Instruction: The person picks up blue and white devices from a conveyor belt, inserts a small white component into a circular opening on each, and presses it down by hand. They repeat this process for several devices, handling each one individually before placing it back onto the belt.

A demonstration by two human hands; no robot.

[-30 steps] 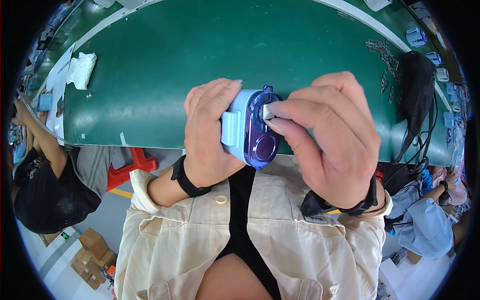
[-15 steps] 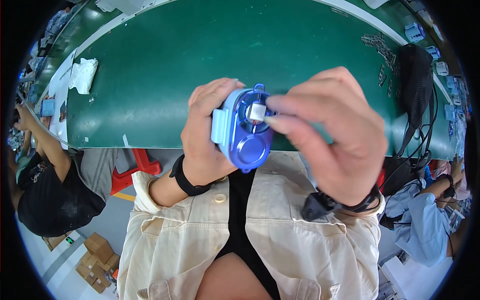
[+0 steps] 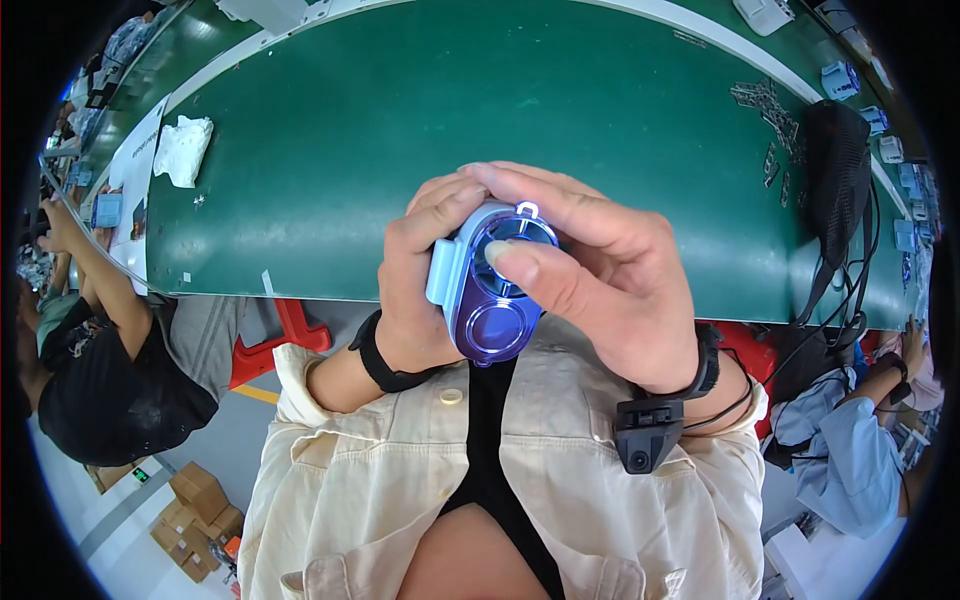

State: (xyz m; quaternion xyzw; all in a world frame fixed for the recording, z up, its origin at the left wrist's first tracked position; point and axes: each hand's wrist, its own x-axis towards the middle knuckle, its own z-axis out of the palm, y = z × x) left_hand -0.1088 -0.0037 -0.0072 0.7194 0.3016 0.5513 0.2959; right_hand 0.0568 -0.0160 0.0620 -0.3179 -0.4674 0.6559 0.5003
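A rounded blue plastic device (image 3: pixel 497 331) with a shiny face and a small loop at its top is held up in front of my chest, near the table's edge. My left hand (image 3: pixel 417 262) is closed around its left side, by a light-blue clip-like part (image 3: pixel 441 271). The right hand (image 3: pixel 610 265) wraps its fingers over the device's far side. Its thumb presses down into the upper round spoked opening. What lies under the thumb is hidden. Below that opening is a second, smaller circle.
The green table (image 3: pixel 400 110) stretches ahead. A crumpled white bag (image 3: pixel 183 151) lies at left; small dark metal pieces (image 3: pixel 765 108) and a black bag (image 3: pixel 838 170) with cords are at right. Co-workers sit on both sides, one in a black shirt (image 3: pixel 120 390). Red stools stand under the table.
My right thumb and forefinger held a small white square piece at the round opening; now the thumb presses there and the fingers wrap the device. The white piece is out of sight.
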